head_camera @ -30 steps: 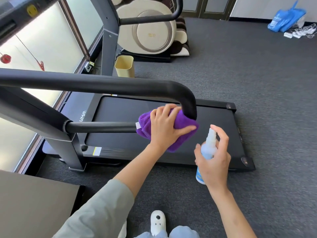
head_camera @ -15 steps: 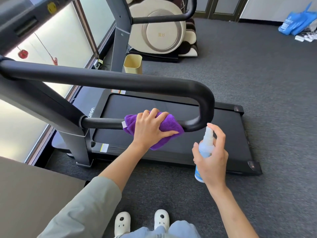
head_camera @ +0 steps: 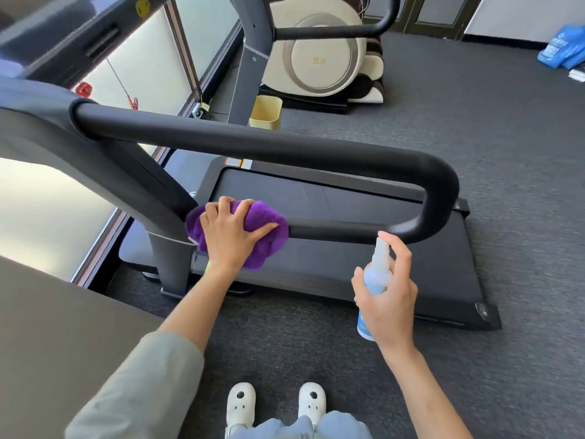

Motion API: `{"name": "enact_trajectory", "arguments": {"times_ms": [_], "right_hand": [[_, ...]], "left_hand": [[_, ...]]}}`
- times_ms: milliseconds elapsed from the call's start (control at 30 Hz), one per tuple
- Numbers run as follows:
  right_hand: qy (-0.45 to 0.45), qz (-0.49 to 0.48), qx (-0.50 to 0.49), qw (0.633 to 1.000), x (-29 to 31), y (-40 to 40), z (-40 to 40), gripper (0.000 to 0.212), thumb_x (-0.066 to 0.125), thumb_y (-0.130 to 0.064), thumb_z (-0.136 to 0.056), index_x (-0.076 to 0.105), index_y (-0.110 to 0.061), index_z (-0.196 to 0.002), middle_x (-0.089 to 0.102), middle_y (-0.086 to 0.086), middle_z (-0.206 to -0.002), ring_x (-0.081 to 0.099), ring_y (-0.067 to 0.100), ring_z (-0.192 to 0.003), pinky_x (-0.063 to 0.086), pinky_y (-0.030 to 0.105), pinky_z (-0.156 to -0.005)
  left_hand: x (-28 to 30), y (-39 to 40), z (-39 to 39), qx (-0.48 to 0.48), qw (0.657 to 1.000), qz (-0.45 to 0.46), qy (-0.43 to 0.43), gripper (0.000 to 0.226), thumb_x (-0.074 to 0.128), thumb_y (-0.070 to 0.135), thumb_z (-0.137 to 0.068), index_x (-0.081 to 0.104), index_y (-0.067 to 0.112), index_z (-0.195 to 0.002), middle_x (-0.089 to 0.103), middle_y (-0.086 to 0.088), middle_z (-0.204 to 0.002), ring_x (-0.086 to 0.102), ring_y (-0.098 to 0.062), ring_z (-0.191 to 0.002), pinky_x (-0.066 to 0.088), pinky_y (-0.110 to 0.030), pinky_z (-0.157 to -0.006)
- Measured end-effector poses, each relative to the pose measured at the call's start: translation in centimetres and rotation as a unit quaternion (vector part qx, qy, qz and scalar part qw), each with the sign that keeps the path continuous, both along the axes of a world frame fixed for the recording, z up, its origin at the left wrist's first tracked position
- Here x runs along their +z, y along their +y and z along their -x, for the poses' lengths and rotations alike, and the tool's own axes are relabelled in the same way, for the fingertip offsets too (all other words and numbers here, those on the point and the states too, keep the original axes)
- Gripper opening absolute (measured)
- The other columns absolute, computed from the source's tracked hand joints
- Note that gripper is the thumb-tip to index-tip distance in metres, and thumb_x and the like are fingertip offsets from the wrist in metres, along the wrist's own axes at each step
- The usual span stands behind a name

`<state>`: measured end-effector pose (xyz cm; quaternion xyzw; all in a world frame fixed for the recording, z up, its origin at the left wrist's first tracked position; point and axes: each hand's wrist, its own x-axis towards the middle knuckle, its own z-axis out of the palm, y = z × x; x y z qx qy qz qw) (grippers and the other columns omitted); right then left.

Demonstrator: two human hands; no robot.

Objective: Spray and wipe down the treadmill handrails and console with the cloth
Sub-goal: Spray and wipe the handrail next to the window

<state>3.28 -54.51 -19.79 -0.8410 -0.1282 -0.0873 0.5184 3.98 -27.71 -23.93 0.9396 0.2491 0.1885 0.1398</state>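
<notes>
Left hand [head_camera: 232,236] clutches cloth [head_camera: 253,229] round handrail [head_camera: 332,232]; right hand [head_camera: 387,299] grasps spray bottle [head_camera: 376,274]; bin [head_camera: 266,113] beyond

This looks like a small exercise or wellness room in an office-style building. A treadmill [head_camera: 316,217] with black looped handrails stands on dark grey carpet [head_camera: 474,137] beside frosted floor-length windows [head_camera: 152,74]. Behind it sits a cream and brown massage chair [head_camera: 323,55], with a small yellow waste bin [head_camera: 266,113] just beside it. A blue plastic bag [head_camera: 562,52] lies on the carpet near the far wall.
</notes>
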Motion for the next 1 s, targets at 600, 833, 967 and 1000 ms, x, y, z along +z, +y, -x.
{"name": "enact_trajectory", "arguments": {"times_ms": [600, 833, 967, 1000], "right_hand": [[0.036, 0.022, 0.055, 0.998, -1.6, 3.2, 0.7, 0.074, 0.071, 0.004, -0.084, 0.04, -0.043, -0.132, 0.068, 0.015, -0.111, 0.068, 0.037, -0.089, 0.057, 0.056, -0.082], [0.031, 0.017, 0.051, 0.998, -1.5, 3.7, -0.1, 0.073, 0.071, 0.005, -0.084, 0.041, -0.042, -0.13, 0.068, 0.014, -0.108, 0.067, 0.032, -0.084, 0.057, 0.055, -0.08], [0.021, 0.012, 0.053, 0.998, -1.2, 3.4, -0.3, 0.074, 0.071, 0.004, -0.084, 0.04, -0.045, -0.129, 0.068, 0.012, -0.106, 0.067, 0.034, -0.077, 0.058, 0.053, -0.077], [0.015, 0.014, 0.053, 0.998, -1.1, 3.2, -0.3, 0.074, 0.071, 0.004, -0.084, 0.039, -0.046, -0.129, 0.068, 0.012, -0.106, 0.067, 0.033, -0.076, 0.058, 0.052, -0.077]], "left_hand": [[-0.3, -0.6, -2.9, 0.374, 0.504, 0.674, -0.39, 0.065, 0.075, 0.05, -0.078, 0.052, 0.01, -0.123, 0.066, -0.005, -0.116, 0.066, -0.022, -0.101, 0.054, -0.037, -0.092], [-0.6, 0.0, -3.7, 0.409, 0.488, 0.674, -0.374, 0.049, 0.079, 0.031, -0.078, 0.046, 0.013, -0.109, 0.06, 0.004, -0.087, 0.062, -0.01, -0.067, 0.048, -0.02, -0.053], [-0.5, -1.7, -4.1, 0.412, 0.489, 0.68, -0.357, 0.065, 0.08, 0.037, -0.075, 0.05, 0.007, -0.125, 0.066, -0.006, -0.106, 0.067, -0.023, -0.087, 0.057, -0.038, -0.083], [-0.5, -2.2, -4.3, 0.414, 0.49, 0.681, -0.355, 0.067, 0.08, 0.038, -0.075, 0.05, 0.007, -0.126, 0.066, -0.007, -0.11, 0.067, -0.024, -0.09, 0.056, -0.039, -0.086]]}}
